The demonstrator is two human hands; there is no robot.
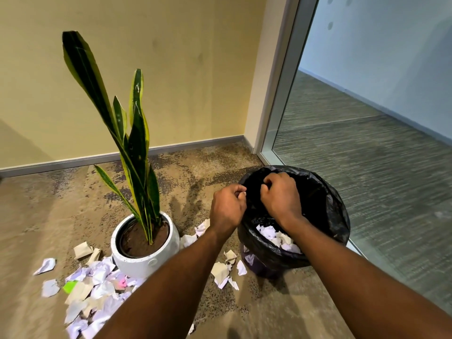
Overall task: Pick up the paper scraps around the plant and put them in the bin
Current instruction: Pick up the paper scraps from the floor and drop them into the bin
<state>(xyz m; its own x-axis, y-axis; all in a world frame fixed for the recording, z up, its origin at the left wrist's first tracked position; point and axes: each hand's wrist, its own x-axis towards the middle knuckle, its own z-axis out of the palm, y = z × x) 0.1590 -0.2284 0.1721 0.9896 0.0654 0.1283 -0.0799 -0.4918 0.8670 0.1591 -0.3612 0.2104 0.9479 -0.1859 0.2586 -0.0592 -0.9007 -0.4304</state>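
**Both hands at bin rim; scraps on floor and in bin**

Nearest: large heap of paper scraps (95, 292) on carpet (36, 216), front-left of white pot (146, 255). Smaller scraps (223, 271) lie between pot and bin (325, 216). More scraps (278, 238) already inside the black liner. Left hand (227, 209) fisted at bin's left rim, fingers curled tight; contents cannot be told. Right hand (281, 194) over bin mouth, fingers curled shut, contents likewise hidden. Plant (137, 143) stands upright in pot. Behind: yellow wall (183, 57), glass partition (367, 118) at right.
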